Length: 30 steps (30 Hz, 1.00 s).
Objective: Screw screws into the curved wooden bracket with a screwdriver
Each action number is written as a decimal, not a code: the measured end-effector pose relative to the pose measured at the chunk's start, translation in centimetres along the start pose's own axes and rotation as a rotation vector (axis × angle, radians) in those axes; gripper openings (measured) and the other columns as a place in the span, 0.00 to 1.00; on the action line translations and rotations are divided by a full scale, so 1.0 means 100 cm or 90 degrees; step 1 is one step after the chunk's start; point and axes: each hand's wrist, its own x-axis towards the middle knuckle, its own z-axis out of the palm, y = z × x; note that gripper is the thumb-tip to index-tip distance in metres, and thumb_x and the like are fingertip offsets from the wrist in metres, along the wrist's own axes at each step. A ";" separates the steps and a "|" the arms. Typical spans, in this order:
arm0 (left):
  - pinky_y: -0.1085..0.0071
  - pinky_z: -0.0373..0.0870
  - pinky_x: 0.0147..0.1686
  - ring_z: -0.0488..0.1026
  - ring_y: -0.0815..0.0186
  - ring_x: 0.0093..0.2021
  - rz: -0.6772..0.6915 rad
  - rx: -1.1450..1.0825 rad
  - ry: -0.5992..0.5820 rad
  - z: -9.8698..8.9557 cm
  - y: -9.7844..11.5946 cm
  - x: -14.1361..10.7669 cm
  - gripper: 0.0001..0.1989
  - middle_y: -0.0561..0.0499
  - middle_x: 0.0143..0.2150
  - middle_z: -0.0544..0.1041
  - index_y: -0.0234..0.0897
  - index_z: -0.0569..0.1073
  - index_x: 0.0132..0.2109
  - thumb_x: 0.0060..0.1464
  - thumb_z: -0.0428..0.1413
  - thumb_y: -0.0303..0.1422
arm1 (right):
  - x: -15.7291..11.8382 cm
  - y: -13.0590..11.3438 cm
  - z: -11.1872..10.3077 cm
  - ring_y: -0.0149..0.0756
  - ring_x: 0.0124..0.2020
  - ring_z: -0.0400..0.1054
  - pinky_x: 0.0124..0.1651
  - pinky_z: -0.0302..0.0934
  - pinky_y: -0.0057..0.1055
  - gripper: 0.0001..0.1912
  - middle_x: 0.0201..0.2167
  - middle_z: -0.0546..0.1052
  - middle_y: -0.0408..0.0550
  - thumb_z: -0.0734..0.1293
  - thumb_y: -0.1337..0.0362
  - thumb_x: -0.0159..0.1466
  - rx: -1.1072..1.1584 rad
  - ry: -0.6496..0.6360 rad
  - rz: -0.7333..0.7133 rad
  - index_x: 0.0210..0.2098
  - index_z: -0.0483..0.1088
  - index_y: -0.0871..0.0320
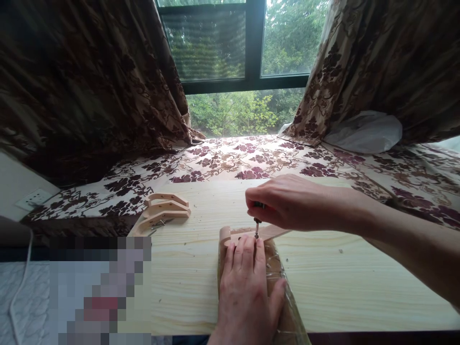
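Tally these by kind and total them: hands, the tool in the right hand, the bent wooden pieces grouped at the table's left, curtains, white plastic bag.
Left hand and right hand: 2
Tool: 1
Bent wooden pieces: 3
Curtains: 2
White plastic bag: 1
Total: 9

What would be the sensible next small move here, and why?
Probably a slight turn of the slim tool by the right hand, pressing gently down: that hand grips its handle, the shaft stands nearly upright at the wooden piece, and the left hand lies across that piece and the taped package, apparently steadying them.
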 end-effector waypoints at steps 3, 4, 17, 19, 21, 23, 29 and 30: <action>0.50 0.58 0.60 0.57 0.50 0.63 -0.001 -0.004 -0.006 0.000 0.000 0.001 0.31 0.38 0.62 0.63 0.29 0.60 0.62 0.58 0.50 0.44 | 0.002 0.001 0.003 0.27 0.19 0.46 0.24 0.37 0.30 0.14 0.18 0.66 0.42 0.57 0.60 0.66 -0.019 0.022 0.022 0.28 0.65 0.59; 0.50 0.58 0.60 0.57 0.50 0.63 -0.002 -0.003 -0.006 0.000 0.000 0.001 0.30 0.38 0.62 0.63 0.29 0.61 0.62 0.58 0.50 0.44 | 0.002 0.001 0.003 0.27 0.19 0.46 0.24 0.37 0.30 0.14 0.18 0.66 0.42 0.57 0.59 0.66 -0.019 0.025 0.024 0.28 0.66 0.59; 0.49 0.57 0.60 0.57 0.50 0.62 0.004 0.004 0.003 0.000 0.000 0.001 0.30 0.37 0.61 0.64 0.28 0.61 0.61 0.58 0.49 0.45 | 0.002 -0.002 0.002 0.26 0.19 0.47 0.24 0.38 0.28 0.12 0.18 0.66 0.41 0.59 0.60 0.64 -0.007 0.021 0.032 0.28 0.66 0.59; 0.50 0.58 0.60 0.57 0.50 0.62 0.005 0.007 0.004 0.001 0.000 0.001 0.30 0.37 0.61 0.64 0.28 0.61 0.61 0.58 0.49 0.45 | 0.001 -0.003 -0.002 0.26 0.19 0.47 0.23 0.38 0.28 0.11 0.17 0.65 0.40 0.60 0.59 0.64 -0.005 0.002 0.035 0.29 0.67 0.58; 0.50 0.59 0.59 0.57 0.49 0.62 0.004 0.008 0.004 0.001 0.000 0.001 0.31 0.38 0.61 0.63 0.28 0.61 0.61 0.58 0.49 0.45 | 0.000 -0.003 -0.007 0.25 0.19 0.48 0.23 0.38 0.28 0.08 0.18 0.65 0.39 0.60 0.61 0.63 0.012 -0.017 0.025 0.30 0.67 0.57; 0.50 0.59 0.59 0.57 0.49 0.62 0.001 0.006 0.001 0.000 0.000 0.001 0.31 0.38 0.62 0.63 0.28 0.61 0.62 0.58 0.49 0.45 | -0.001 -0.003 -0.008 0.24 0.19 0.48 0.24 0.38 0.28 0.07 0.18 0.65 0.39 0.60 0.66 0.62 0.027 -0.023 0.012 0.28 0.66 0.57; 0.49 0.58 0.60 0.57 0.49 0.62 -0.001 -0.002 -0.003 0.000 0.000 0.001 0.30 0.37 0.61 0.63 0.29 0.61 0.62 0.58 0.49 0.45 | 0.002 -0.002 0.001 0.26 0.20 0.45 0.24 0.38 0.29 0.11 0.18 0.65 0.40 0.59 0.62 0.64 0.004 0.016 0.039 0.27 0.65 0.59; 0.49 0.58 0.60 0.57 0.49 0.62 0.000 -0.002 -0.002 0.000 0.000 0.001 0.30 0.37 0.61 0.63 0.29 0.61 0.62 0.58 0.49 0.45 | 0.002 -0.002 0.001 0.26 0.20 0.45 0.24 0.38 0.29 0.12 0.17 0.65 0.40 0.59 0.61 0.64 -0.004 0.015 0.043 0.27 0.65 0.59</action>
